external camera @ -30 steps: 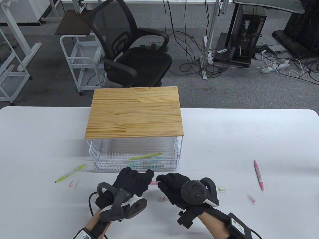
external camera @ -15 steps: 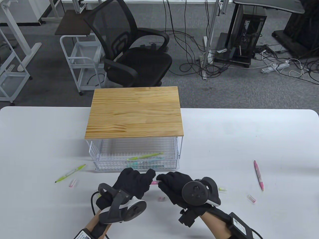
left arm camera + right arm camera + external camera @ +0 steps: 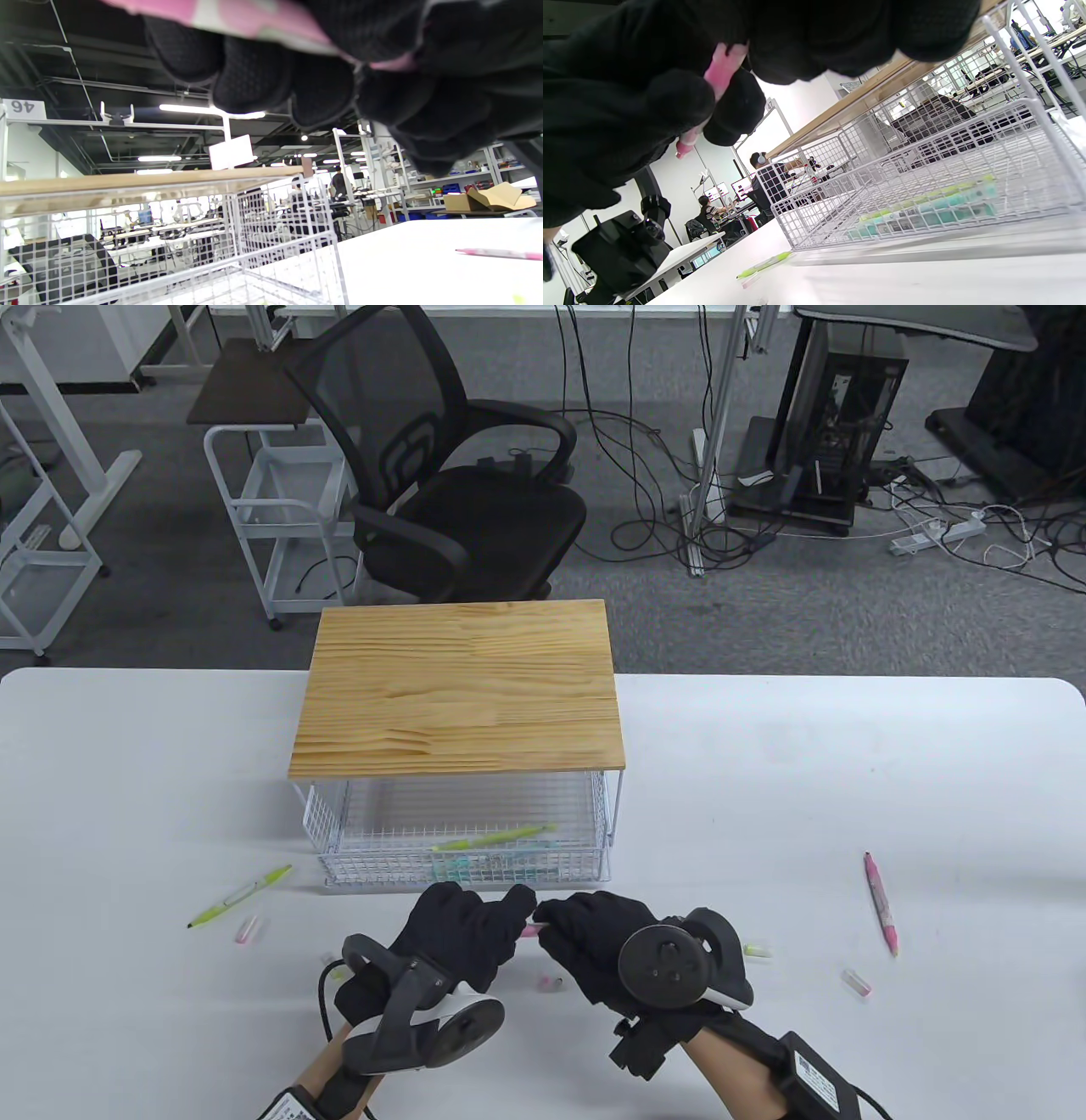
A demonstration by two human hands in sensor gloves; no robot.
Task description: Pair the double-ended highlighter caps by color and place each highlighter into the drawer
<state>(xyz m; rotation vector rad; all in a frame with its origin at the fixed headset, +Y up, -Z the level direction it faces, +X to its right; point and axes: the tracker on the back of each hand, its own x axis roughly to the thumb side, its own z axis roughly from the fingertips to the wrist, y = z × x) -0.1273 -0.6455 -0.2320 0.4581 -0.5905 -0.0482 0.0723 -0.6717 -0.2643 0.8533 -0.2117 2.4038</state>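
A pink highlighter (image 3: 531, 931) is held just in front of the drawer, gripped from both ends. My left hand (image 3: 519, 906) curls its fingers round the barrel, which crosses the top of the left wrist view as the pink highlighter (image 3: 237, 17). My right hand (image 3: 550, 918) pinches the other end, shown in the right wrist view as the pink highlighter (image 3: 721, 70). Only a short pink stretch shows between the gloves. The white wire drawer (image 3: 339, 869) stands pulled out under a wooden top (image 3: 458, 687). It holds a green highlighter (image 3: 492, 838) and a teal highlighter (image 3: 475, 863).
On the table lie a green highlighter (image 3: 240, 895) and a pink cap (image 3: 247, 931) at the left. A second pink cap (image 3: 550, 983) lies below the hands. To the right are a green cap (image 3: 758, 951), a pink-tipped cap (image 3: 857, 982) and another pink highlighter (image 3: 881, 902).
The two hands have drawn slightly closer together, so less of the pink highlighter shows between them. The left hand has edged to the right.
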